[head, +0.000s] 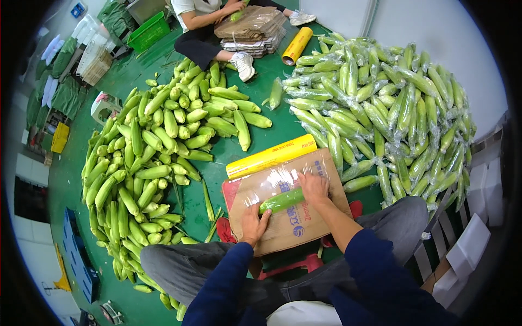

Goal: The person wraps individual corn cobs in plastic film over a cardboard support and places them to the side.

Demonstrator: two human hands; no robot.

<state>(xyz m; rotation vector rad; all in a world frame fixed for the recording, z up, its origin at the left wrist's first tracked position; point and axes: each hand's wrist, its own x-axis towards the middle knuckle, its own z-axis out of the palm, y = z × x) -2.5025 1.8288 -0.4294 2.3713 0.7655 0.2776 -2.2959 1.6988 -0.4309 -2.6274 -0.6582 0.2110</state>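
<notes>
A green ear of corn in its husk lies across a cardboard box in front of me. My left hand holds its left end, thumb and fingers around the tip. Over the right end is my right hand, which hides that end. Clear plastic film stretches over the box top behind the corn. It leads to a yellow roll of cling wrap along the box's far edge.
Unwrapped corn is heaped on the green floor to my left. Film-wrapped corn is piled at right. Across from me, a seated person handles corn over stacked cardboard, beside another yellow roll. A green crate stands farther back.
</notes>
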